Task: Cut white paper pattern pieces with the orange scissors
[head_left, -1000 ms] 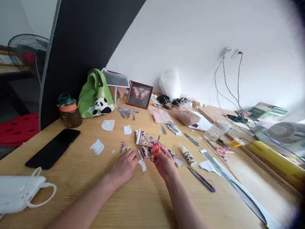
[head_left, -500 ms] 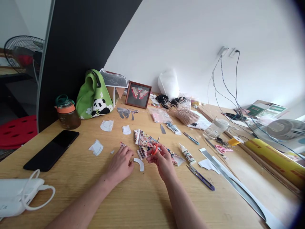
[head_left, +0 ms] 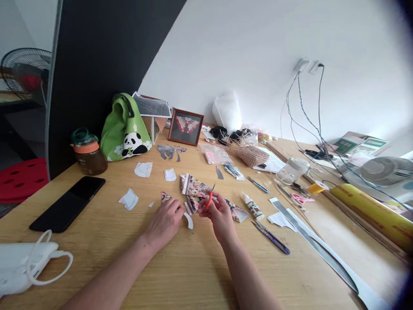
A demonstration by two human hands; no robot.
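Observation:
Small orange-handled scissors (head_left: 209, 199) are in my right hand (head_left: 220, 217), its fingers closed round the handles and the blades pointing up and away. Beneath and behind them lies a strip of patterned floral fabric (head_left: 193, 186). My left hand (head_left: 166, 220) is low on the table with fingers bent together, at the left end of a curved white paper piece (head_left: 189, 221). Its fingertips cover that end, and the exact grip is partly hidden. A small floral fabric scrap (head_left: 164, 196) peeks out just beyond the left knuckles.
White cut pieces (head_left: 129, 199) and a black phone (head_left: 67, 203) lie left. A glue bottle (head_left: 253, 206), purple thread snips (head_left: 271, 237) and a light-blue pen-like tool (head_left: 258, 185) lie right. Behind stand a green panda bag (head_left: 127, 129), a framed picture (head_left: 186, 127) and a drink bottle (head_left: 89, 155).
My left hand has shifted slightly right, onto the left end of the curved paper piece. My right hand stays about in place with the scissors. The whole view has shifted a little.

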